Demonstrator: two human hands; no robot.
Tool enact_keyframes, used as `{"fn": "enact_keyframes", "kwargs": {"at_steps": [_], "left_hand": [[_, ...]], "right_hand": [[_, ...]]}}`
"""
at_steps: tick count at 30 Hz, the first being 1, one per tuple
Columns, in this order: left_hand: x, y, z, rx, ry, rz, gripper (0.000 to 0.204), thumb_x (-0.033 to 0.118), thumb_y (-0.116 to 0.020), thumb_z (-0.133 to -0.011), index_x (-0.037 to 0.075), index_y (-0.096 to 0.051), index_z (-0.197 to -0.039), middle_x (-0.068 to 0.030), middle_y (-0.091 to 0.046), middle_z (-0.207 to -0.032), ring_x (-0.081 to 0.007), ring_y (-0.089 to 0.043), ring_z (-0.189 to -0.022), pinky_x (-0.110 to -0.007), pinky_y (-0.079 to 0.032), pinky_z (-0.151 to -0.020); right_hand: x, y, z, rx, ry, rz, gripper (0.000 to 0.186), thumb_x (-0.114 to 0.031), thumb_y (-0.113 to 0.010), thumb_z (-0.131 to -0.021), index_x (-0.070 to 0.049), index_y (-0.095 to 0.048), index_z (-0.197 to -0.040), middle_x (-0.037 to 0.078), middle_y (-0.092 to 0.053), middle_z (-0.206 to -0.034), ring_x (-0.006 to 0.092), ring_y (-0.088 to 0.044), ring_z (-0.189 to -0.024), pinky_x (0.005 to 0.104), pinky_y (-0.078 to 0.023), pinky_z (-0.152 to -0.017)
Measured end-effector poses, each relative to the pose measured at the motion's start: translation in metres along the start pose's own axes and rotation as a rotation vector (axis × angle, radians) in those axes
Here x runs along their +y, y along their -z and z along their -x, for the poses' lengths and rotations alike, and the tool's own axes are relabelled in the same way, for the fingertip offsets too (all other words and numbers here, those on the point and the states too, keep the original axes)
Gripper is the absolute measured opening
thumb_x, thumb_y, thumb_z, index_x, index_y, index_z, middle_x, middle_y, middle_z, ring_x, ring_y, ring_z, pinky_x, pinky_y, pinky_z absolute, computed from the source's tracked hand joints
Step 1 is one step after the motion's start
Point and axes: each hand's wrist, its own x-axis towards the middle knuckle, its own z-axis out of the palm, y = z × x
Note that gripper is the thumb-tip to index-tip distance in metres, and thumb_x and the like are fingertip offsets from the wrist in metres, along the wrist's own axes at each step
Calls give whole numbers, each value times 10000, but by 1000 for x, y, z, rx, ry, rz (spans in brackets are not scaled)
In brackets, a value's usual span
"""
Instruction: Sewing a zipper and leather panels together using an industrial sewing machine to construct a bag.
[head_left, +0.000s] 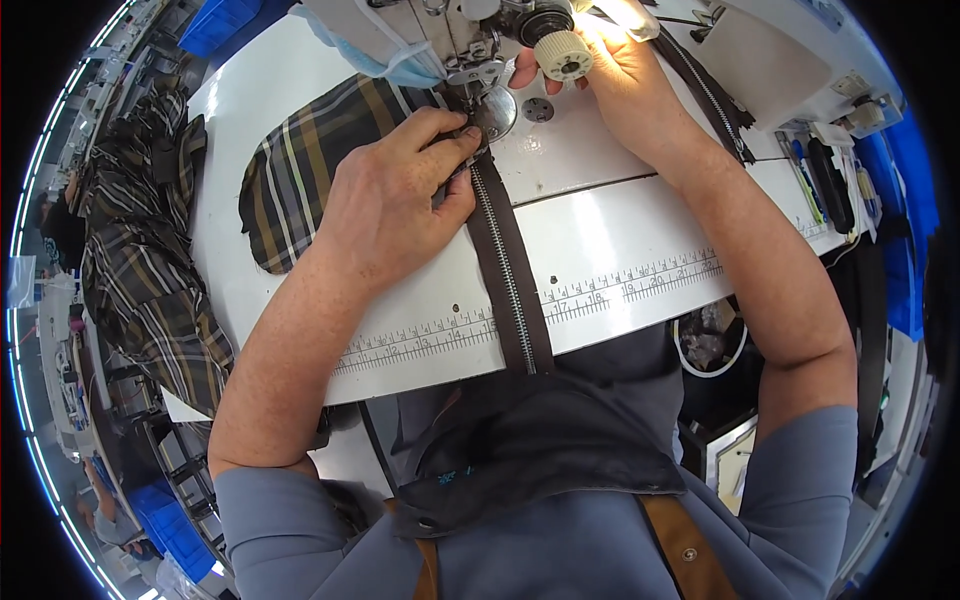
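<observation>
My left hand (405, 195) has its fingers bent and pinched on the dark brown zipper (508, 280) and a plaid fabric piece (295, 170), just below the presser foot of the sewing machine (472, 75). The zipper runs down over the table's front edge. My right hand (630, 100) is curled at the machine head, right of the needle area, beside a cream knob (562, 55) and a bright lamp. Its fingertips are partly behind the knob, and what they hold is hidden.
A plaid fabric pile (140, 230) lies at the left. The white table (610, 230) carries a printed ruler. Another zipper (700, 80), pens and tools (830, 180) lie at the right, with blue bins (900, 250) beyond. A blue face mask (375, 50) hangs on the machine. Two people show at the far left.
</observation>
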Motion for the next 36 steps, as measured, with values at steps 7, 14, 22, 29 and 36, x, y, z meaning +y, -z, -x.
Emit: {"fn": "enact_keyframes", "kwargs": {"at_steps": [7, 14, 22, 29, 36], "left_hand": [[-2, -2, 0, 49, -43, -12, 250, 66, -723, -854, 7, -777, -1091, -106, -721, -1150, -268, -758, -855, -354, -626, -755], [-5, -3, -1, 28, -6, 5, 283, 62, -724, -851, 18, -773, -1126, -110, -723, -1186, -275, -757, -941, -354, -622, -824], [-10, -1, 0, 34, -15, 19, 328, 60, -685, -862, 38, -748, -1183, -117, -723, -1210, -302, -754, -966, -378, -624, -832], [-10, 6, -3, -6, -24, -62, 413, 14, -625, -824, 64, -733, -1220, -112, -733, -1207, -298, -721, -1102, -410, -585, -948], [-10, 5, 0, 137, -89, -389, 248, 29, -651, -818, 126, -794, -995, -20, -755, -974, -239, -714, -925, -355, -541, -811]], "right_hand": [[-1, -2, -1, 41, 33, -67, 184, -166, -505, -1110, -3, -582, -1145, 79, -606, -1007, 165, -589, -919, 326, -517, -796], [-13, 2, 8, -44, 76, 63, 260, -278, -562, -1096, -64, -676, -1002, 28, -668, -873, 123, -591, -741, 295, -513, -710], [-36, -7, 31, -232, 788, 567, 293, -299, -795, -839, -102, -734, -1046, 34, -717, -1047, 215, -699, -980, 349, -569, -825], [-48, -24, 31, -442, 1047, 736, 502, -379, -765, -795, -40, -692, -1157, 75, -682, -1052, 243, -688, -1042, 376, -574, -860], [-39, -45, 44, -251, 978, 831, 185, -127, -718, -753, -16, -704, -900, 92, -706, -911, 227, -740, -871, 324, -613, -719]]}}
